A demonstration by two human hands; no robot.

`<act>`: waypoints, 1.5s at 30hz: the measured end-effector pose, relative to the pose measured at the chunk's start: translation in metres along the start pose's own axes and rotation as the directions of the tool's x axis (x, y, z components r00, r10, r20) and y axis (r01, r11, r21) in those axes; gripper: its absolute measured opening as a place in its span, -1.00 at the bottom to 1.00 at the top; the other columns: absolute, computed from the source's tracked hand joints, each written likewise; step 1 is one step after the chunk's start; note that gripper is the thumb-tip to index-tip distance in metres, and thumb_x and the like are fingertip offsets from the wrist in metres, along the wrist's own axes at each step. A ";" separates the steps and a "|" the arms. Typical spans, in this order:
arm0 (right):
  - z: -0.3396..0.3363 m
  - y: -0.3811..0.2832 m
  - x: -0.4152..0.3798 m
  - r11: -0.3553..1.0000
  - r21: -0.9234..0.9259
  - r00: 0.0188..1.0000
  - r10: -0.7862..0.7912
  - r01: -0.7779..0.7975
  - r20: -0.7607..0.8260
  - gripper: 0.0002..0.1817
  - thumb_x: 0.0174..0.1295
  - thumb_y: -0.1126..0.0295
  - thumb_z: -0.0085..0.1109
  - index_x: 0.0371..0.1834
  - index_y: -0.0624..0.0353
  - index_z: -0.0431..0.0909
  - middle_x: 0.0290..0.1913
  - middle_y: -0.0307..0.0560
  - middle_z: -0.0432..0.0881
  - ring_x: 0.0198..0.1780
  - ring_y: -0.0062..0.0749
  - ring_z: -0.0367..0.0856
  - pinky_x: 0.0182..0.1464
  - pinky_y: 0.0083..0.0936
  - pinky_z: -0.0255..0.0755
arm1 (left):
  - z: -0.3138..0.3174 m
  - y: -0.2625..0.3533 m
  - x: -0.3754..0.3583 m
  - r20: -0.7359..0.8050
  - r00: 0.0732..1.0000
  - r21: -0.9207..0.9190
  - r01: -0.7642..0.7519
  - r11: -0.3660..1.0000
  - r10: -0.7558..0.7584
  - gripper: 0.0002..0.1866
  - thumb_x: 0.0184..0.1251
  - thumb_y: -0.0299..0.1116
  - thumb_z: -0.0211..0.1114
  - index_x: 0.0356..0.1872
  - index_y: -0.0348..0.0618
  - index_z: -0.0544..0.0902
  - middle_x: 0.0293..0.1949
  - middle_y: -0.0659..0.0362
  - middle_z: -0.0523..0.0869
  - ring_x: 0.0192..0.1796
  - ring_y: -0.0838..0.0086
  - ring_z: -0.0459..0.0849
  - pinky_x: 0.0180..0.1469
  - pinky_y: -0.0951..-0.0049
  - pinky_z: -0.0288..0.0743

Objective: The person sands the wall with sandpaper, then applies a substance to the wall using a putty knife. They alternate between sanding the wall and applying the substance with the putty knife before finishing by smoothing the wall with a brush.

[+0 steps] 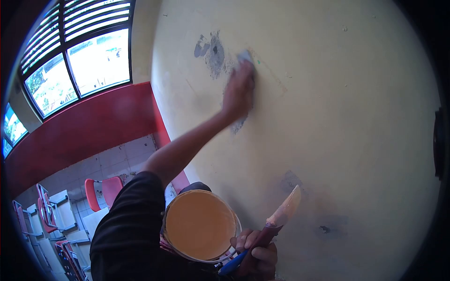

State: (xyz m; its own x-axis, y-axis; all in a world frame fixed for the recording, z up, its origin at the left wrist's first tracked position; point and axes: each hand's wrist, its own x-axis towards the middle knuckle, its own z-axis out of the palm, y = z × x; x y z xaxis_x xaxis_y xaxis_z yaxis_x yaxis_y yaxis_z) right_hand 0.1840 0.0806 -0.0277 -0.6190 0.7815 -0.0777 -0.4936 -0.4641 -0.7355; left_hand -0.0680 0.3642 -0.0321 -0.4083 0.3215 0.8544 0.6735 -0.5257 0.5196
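My left hand point(239, 91) is raised to the cream wall point(328, 122), pressing a small whitish-grey piece point(244, 56) against it; motion blurs the fingers. A grey, rough patch point(215, 54) lies just left of this hand. Low in the view, my right hand point(258, 255) is closed around a dark red brush point(269, 234), whose upright bristles are coated in peach paint. A blue handle point(233, 263) also shows at this hand. Beside it stands a round bucket point(200, 225) of peach-orange paint.
Barred windows point(98, 63) sit at the upper left above a red wall band point(89, 119). Stacked chairs and desks point(61, 215) and a red chair point(111, 189) are at the lower left. More grey marks point(335, 225) show low on the wall.
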 end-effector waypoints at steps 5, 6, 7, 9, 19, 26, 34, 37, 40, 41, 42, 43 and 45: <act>0.006 -0.002 0.004 0.994 -0.095 0.997 0.060 -0.055 0.053 -0.78 0.02 0.43 0.13 -0.27 0.29 0.51 -0.24 0.02 0.49 -0.21 -0.36 0.36 -0.14 -0.46 0.24 | -0.041 0.041 -0.053 0.194 0.956 -0.067 -0.210 0.975 0.219 -0.55 0.35 -0.55 -0.08 0.28 -0.21 0.32 0.31 -0.09 0.32 0.39 0.11 0.22 0.42 0.10 -0.01; 0.006 -0.002 0.002 0.994 -0.078 0.997 0.074 -0.071 0.034 -0.78 0.02 0.43 0.13 -0.27 0.28 0.51 -0.24 0.02 0.49 -0.21 -0.36 0.35 -0.14 -0.46 0.24 | -0.043 0.034 -0.044 0.077 0.983 -0.032 -0.165 0.986 0.167 -0.55 0.35 -0.56 -0.08 0.28 -0.21 0.32 0.30 -0.09 0.33 0.39 0.12 0.23 0.42 0.10 -0.02; 0.006 -0.002 0.000 0.995 -0.060 0.996 0.086 -0.085 0.020 -0.79 0.02 0.44 0.13 -0.27 0.28 0.51 -0.24 0.02 0.49 -0.21 -0.36 0.35 -0.13 -0.46 0.24 | -0.046 0.023 -0.022 -0.083 0.993 -0.015 -0.081 0.997 0.079 -0.57 0.36 -0.56 -0.09 0.27 -0.24 0.32 0.27 -0.09 0.38 0.34 0.11 0.32 0.41 0.11 0.02; 0.004 -0.003 -0.003 0.995 -0.038 0.995 0.095 -0.094 0.014 -0.79 0.02 0.44 0.14 -0.26 0.28 0.51 -0.23 0.02 0.49 -0.21 -0.35 0.35 -0.13 -0.45 0.25 | -0.052 -0.011 0.017 -0.231 0.973 0.027 0.004 1.000 0.002 -0.60 0.37 -0.56 -0.14 0.21 -0.29 0.36 0.24 -0.17 0.40 0.33 0.04 0.32 0.39 0.04 0.01; -0.001 -0.001 -0.005 0.997 -0.023 0.997 0.074 -0.074 0.003 -0.79 0.03 0.45 0.14 -0.25 0.28 0.50 -0.21 0.03 0.49 -0.17 -0.30 0.37 -0.13 -0.40 0.31 | -0.035 0.047 -0.068 0.435 0.835 -0.101 -0.328 0.939 0.338 -0.45 0.21 -0.61 -0.03 0.29 -0.17 0.27 0.31 -0.08 0.34 0.36 0.21 0.31 0.40 -0.05 -0.03; -0.013 0.002 -0.013 0.997 0.035 0.995 0.068 -0.071 0.069 -0.75 0.00 0.52 0.09 -0.20 0.31 0.48 -0.12 0.07 0.45 -0.02 -0.29 0.44 0.06 -0.40 0.35 | -0.052 0.000 0.017 -0.201 0.980 0.008 -0.011 1.000 0.012 -0.54 0.30 -0.62 -0.11 0.25 -0.29 0.33 0.23 -0.16 0.40 0.29 0.05 0.37 0.40 0.11 0.02; -0.024 0.004 -0.017 0.997 0.071 0.997 0.006 -0.012 0.083 -0.75 0.00 0.53 0.09 -0.20 0.30 0.49 -0.10 0.07 0.46 -0.01 -0.28 0.44 0.04 -0.42 0.34 | -0.035 -0.018 -0.088 0.384 0.912 0.240 -0.246 0.939 0.141 -0.46 0.15 -0.58 0.01 0.25 -0.25 0.31 0.26 -0.11 0.37 0.37 0.16 0.28 0.39 -0.01 0.02; -0.027 0.004 -0.019 0.998 0.051 0.993 0.024 -0.030 0.114 -0.75 0.01 0.53 0.09 -0.19 0.30 0.49 -0.10 0.08 0.46 -0.01 -0.28 0.45 0.02 -0.42 0.36 | -0.083 -0.067 -0.216 0.803 0.573 0.111 -0.415 0.903 0.165 -0.42 0.11 -0.56 0.04 0.27 -0.18 0.33 0.28 0.03 0.39 0.37 0.28 0.28 0.44 0.02 -0.03; -0.028 0.005 -0.020 0.999 0.039 0.993 0.027 -0.032 0.119 -0.76 0.01 0.53 0.09 -0.20 0.29 0.49 -0.11 0.08 0.47 -0.03 -0.29 0.45 0.00 -0.43 0.37 | -0.100 -0.073 -0.222 0.672 0.740 0.335 -0.258 0.906 -0.038 -0.52 0.23 -0.54 0.02 0.23 -0.24 0.35 0.25 -0.08 0.41 0.37 0.18 0.29 0.42 0.05 0.01; -0.026 0.006 -0.022 0.998 0.046 0.993 0.037 -0.043 0.115 -0.76 0.01 0.53 0.10 -0.20 0.29 0.49 -0.12 0.08 0.47 -0.04 -0.29 0.46 -0.01 -0.43 0.37 | -0.103 -0.071 -0.210 0.558 0.823 0.449 -0.193 0.872 -0.105 -0.53 0.26 -0.53 0.01 0.23 -0.26 0.35 0.25 -0.11 0.40 0.37 0.15 0.28 0.41 0.05 0.01; -0.023 0.007 -0.023 0.998 0.058 0.994 0.018 -0.025 0.106 -0.76 0.01 0.53 0.09 -0.20 0.29 0.49 -0.13 0.08 0.47 -0.04 -0.29 0.45 -0.01 -0.43 0.36 | -0.099 -0.058 -0.180 0.387 0.920 0.372 -0.103 0.922 -0.054 -0.54 0.27 -0.54 0.00 0.24 -0.29 0.34 0.26 -0.14 0.38 0.37 0.11 0.27 0.41 0.06 0.01; -0.018 0.008 -0.021 0.998 0.065 0.995 -0.002 -0.004 0.102 -0.76 0.00 0.52 0.09 -0.20 0.29 0.49 -0.13 0.08 0.47 -0.05 -0.29 0.45 -0.02 -0.43 0.36 | -0.087 -0.045 -0.141 0.186 0.982 0.279 -0.032 0.960 -0.021 -0.54 0.29 -0.55 -0.02 0.24 -0.32 0.32 0.27 -0.17 0.35 0.38 0.07 0.25 0.40 0.06 0.00; -0.013 0.006 -0.021 0.999 0.032 0.995 -0.030 0.027 0.097 -0.75 0.00 0.52 0.09 -0.21 0.29 0.49 -0.14 0.08 0.47 -0.06 -0.29 0.45 -0.02 -0.43 0.36 | -0.073 -0.014 -0.075 -0.040 0.999 0.207 -0.020 0.978 0.029 -0.51 0.31 -0.58 -0.05 0.29 -0.29 0.28 0.29 -0.11 0.35 0.38 0.09 0.25 0.39 0.07 0.02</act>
State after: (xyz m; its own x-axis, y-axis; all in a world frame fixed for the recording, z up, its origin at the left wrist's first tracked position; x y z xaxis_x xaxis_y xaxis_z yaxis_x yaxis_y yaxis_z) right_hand 0.2013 0.0669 -0.0391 -0.6606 0.7507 0.0099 -0.5293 -0.4563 -0.7152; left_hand -0.0920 0.2901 -0.1032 -0.4126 0.2743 0.8686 0.7949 -0.3573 0.4904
